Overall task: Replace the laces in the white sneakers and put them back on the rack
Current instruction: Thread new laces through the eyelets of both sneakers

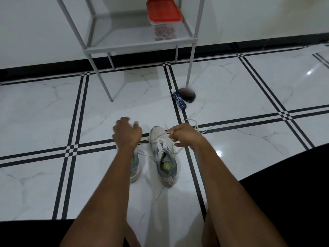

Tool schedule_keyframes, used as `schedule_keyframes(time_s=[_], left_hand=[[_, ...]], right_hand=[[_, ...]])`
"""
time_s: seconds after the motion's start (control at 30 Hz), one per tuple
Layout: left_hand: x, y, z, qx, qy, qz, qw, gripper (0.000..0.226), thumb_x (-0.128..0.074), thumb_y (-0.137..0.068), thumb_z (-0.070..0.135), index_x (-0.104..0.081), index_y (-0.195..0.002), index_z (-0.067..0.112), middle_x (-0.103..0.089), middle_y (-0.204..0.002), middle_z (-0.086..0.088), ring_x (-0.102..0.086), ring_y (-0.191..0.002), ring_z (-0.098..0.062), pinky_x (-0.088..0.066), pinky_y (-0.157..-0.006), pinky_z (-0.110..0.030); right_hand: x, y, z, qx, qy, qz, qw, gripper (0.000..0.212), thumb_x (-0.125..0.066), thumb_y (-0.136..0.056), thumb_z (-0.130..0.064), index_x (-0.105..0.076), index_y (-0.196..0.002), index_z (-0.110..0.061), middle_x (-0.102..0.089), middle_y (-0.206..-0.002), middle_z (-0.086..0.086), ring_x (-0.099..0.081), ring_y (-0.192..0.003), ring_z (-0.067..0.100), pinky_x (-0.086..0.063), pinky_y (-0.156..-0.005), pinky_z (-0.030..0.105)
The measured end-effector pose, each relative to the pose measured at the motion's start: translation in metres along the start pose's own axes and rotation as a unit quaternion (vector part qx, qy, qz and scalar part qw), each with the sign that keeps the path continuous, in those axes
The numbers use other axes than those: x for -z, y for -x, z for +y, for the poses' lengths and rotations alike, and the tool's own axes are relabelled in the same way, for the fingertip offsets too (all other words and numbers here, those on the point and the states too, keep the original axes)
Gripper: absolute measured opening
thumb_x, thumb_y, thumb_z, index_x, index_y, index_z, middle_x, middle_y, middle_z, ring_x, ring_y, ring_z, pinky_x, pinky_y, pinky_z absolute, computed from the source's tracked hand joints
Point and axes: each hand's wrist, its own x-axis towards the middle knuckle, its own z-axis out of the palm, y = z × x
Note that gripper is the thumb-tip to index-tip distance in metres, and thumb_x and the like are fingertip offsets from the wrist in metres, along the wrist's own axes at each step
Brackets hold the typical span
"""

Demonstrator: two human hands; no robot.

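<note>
Two white and grey sneakers stand side by side on the tiled floor, toes pointing away from me. The right sneaker [162, 154] is in full view, with a white lace [179, 150] running loosely out of its eyelets. My right hand [185, 135] grips a bunch of that lace just right of the toe, loops trailing past the knuckles. The left sneaker [135, 168] is mostly hidden under my left forearm. My left hand [127, 132] hovers over its front, fingers spread and relaxed, slightly blurred. A thin lace strand runs between the hands.
A grey metal rack [138, 44] stands ahead by the wall, with a clear red-lidded container [163, 19] on its lower shelf. A blue and white tube [179, 98] and a dark round object [187, 95] lie by the rack's right leg. Black clothing borders the bottom corners.
</note>
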Motion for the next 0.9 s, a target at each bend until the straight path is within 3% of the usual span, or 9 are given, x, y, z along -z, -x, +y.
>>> schedule_keyframes(time_s=[0.1, 0.17, 0.23, 0.33, 0.47, 0.57, 0.67, 0.8, 0.9], left_hand=[[-0.024, 0.015, 0.028, -0.098, 0.058, -0.253, 0.961, 0.035, -0.047, -0.107, 0.044, -0.073, -0.104, 0.022, -0.075, -0.103, 0.003, -0.069, -0.103, -0.022, -0.051, -0.093, -0.039], [-0.037, 0.022, 0.034, -0.134, 0.012, -0.31, 0.941, 0.044, -0.041, -0.108, 0.047, -0.073, -0.087, 0.027, -0.076, -0.084, 0.007, -0.07, -0.09, -0.018, -0.053, -0.089, -0.04], [-0.043, 0.023, 0.029, -0.172, -0.052, -0.275, 0.944, 0.039, -0.042, -0.105, 0.047, -0.068, -0.081, 0.03, -0.073, -0.083, 0.007, -0.068, -0.086, -0.02, -0.054, -0.085, -0.043], [-0.042, 0.014, 0.014, -0.177, -0.05, -0.208, 0.961, 0.03, -0.045, -0.102, 0.038, -0.059, -0.078, 0.028, -0.073, -0.093, 0.002, -0.066, -0.088, -0.025, -0.055, -0.084, -0.045], [-0.037, 0.006, 0.002, -0.158, -0.068, -0.176, 0.969, 0.031, -0.044, -0.102, 0.041, -0.062, -0.081, 0.025, -0.071, -0.092, 0.003, -0.065, -0.088, -0.027, -0.055, -0.088, -0.048], [-0.034, 0.005, -0.002, -0.139, -0.142, -0.17, 0.965, 0.023, -0.05, -0.099, 0.039, -0.068, -0.096, 0.025, -0.073, -0.104, 0.002, -0.064, -0.103, -0.029, -0.047, -0.1, -0.047], [-0.038, 0.01, 0.001, -0.206, -0.131, -0.195, 0.95, 0.032, -0.065, -0.089, 0.036, -0.069, -0.121, 0.036, -0.068, -0.126, 0.011, -0.055, -0.124, -0.022, -0.042, -0.105, -0.047], [-0.051, 0.017, 0.013, -0.239, -0.012, -0.227, 0.944, 0.013, -0.073, -0.092, 0.035, -0.078, -0.104, 0.034, -0.076, -0.103, 0.015, -0.068, -0.093, -0.008, -0.057, -0.086, -0.035], [-0.056, 0.019, 0.015, -0.237, 0.007, -0.208, 0.949, 0.007, -0.075, -0.093, 0.027, -0.081, -0.096, 0.028, -0.077, -0.089, 0.012, -0.068, -0.081, -0.005, -0.054, -0.075, -0.027]], right_hand=[[-0.01, -0.003, -0.001, 0.029, -0.004, 0.001, 1.0, 0.013, -0.067, -0.1, -0.004, -0.077, -0.109, -0.003, -0.079, -0.097, 0.01, -0.071, -0.081, 0.016, -0.064, -0.084, 0.036], [-0.009, -0.005, 0.003, 0.049, 0.001, 0.038, 0.998, 0.01, -0.075, -0.096, -0.008, -0.077, -0.102, -0.001, -0.08, -0.091, 0.013, -0.076, -0.077, 0.018, -0.066, -0.085, 0.038], [-0.007, -0.007, 0.009, 0.053, 0.007, 0.066, 0.996, 0.013, -0.083, -0.091, -0.012, -0.078, -0.093, 0.0, -0.08, -0.085, 0.012, -0.077, -0.071, 0.018, -0.067, -0.078, 0.038], [-0.007, -0.011, 0.02, 0.053, 0.029, 0.103, 0.993, 0.021, -0.089, -0.086, -0.022, -0.079, -0.085, -0.004, -0.08, -0.077, 0.003, -0.072, -0.06, 0.012, -0.061, -0.061, 0.027], [-0.013, -0.016, 0.021, 0.058, -0.007, 0.082, 0.995, 0.008, -0.076, -0.095, -0.012, -0.08, -0.091, -0.007, -0.081, -0.087, 0.005, -0.066, -0.063, 0.014, -0.057, -0.066, 0.028], [-0.018, -0.016, 0.015, 0.042, -0.026, 0.06, 0.997, 0.011, -0.068, -0.097, -0.003, -0.076, -0.104, -0.006, -0.081, -0.095, 0.008, -0.072, -0.069, 0.017, -0.059, -0.069, 0.031], [-0.02, -0.018, 0.018, 0.047, -0.02, 0.091, 0.995, 0.008, -0.076, -0.091, -0.009, -0.074, -0.099, -0.007, -0.081, -0.089, 0.004, -0.08, -0.069, 0.019, -0.058, -0.066, 0.031], [-0.021, -0.021, 0.027, 0.049, -0.015, 0.117, 0.992, 0.009, -0.08, -0.092, -0.018, -0.076, -0.09, -0.011, -0.08, -0.075, -0.004, -0.079, -0.066, 0.018, -0.058, -0.063, 0.03], [-0.019, -0.025, 0.035, 0.04, -0.028, 0.14, 0.989, 0.021, -0.084, -0.09, -0.029, -0.078, -0.085, -0.011, -0.077, -0.072, -0.007, -0.076, -0.065, 0.016, -0.058, -0.06, 0.03]])
